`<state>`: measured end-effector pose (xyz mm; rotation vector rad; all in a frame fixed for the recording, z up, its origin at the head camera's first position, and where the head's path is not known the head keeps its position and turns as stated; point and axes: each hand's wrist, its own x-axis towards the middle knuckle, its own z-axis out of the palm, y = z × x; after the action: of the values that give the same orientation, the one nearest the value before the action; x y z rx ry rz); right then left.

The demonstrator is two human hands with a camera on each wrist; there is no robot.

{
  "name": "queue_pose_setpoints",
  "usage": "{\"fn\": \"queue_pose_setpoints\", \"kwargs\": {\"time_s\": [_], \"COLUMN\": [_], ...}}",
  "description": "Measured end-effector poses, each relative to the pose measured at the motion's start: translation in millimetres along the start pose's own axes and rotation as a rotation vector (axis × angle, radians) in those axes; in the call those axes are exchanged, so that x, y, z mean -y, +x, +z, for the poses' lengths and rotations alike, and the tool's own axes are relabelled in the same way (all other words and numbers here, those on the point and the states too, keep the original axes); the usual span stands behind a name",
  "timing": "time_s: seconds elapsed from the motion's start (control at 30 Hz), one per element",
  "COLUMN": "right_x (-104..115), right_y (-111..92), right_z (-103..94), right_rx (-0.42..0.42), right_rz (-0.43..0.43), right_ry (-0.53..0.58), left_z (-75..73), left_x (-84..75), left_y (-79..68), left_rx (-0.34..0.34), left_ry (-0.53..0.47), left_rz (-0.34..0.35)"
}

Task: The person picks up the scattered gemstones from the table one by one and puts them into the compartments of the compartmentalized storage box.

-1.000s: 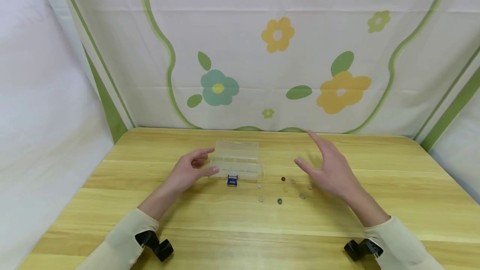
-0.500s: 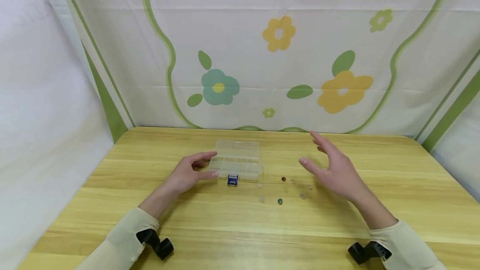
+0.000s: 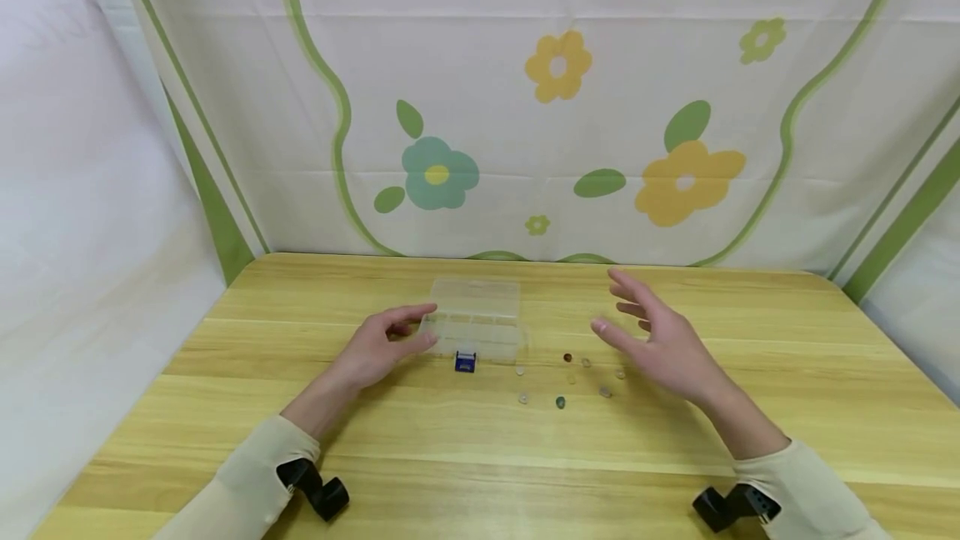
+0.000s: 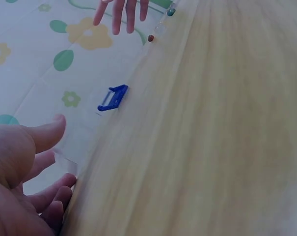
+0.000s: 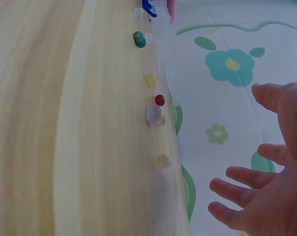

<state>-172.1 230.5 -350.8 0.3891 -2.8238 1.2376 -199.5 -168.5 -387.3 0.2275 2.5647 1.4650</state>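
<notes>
A clear plastic compartment box (image 3: pixel 480 336) stands on the table with its lid raised at the back and a blue latch (image 3: pixel 465 362) at its front. My left hand (image 3: pixel 378 347) is at the box's left side, thumb and fingertips right at its edge, fingers relaxed. Several small polished stones lie to the right of the box, among them a green stone (image 3: pixel 560 402), a dark red stone (image 3: pixel 567 357), a yellow stone (image 5: pixel 150 80) and a pale stone (image 5: pixel 153 114). My right hand (image 3: pixel 667 348) hovers to the right of the stones, fingers spread and holding nothing.
The wooden table (image 3: pixel 420 457) ends at the back against a white curtain (image 3: pixel 480 90) printed with flowers. More white fabric (image 3: pixel 90 190) hangs at the left. Each sleeve carries a black wrist camera, one of them the left wrist camera (image 3: pixel 318 490).
My left hand has moved slightly right, closer to the box's edge. My right hand drifted a little right, then back left. Box and stones stay in place.
</notes>
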Motion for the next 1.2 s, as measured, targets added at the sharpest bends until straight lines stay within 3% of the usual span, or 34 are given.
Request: {"fn": "queue_pose_setpoints", "kwargs": {"time_s": [0.43,0.87,1.2], "right_x": [4,-3,-9], "right_y": [-1,4,7], "right_z": [1.0,13.3,19.1], "right_rx": [0.073,0.019,0.025], "right_rz": [0.032,0.109,0.116], "right_ry": [0.189,0.466,0.495], "left_z": [1.3,2.3,2.7], "left_x": [0.8,-0.5,1.1], "left_y": [2.9,2.0,2.8], "left_rx": [0.006,0.012,0.009], "left_ry": [0.058,0.04,0.054], "left_rz": [-0.006,-0.033,-0.011]}}
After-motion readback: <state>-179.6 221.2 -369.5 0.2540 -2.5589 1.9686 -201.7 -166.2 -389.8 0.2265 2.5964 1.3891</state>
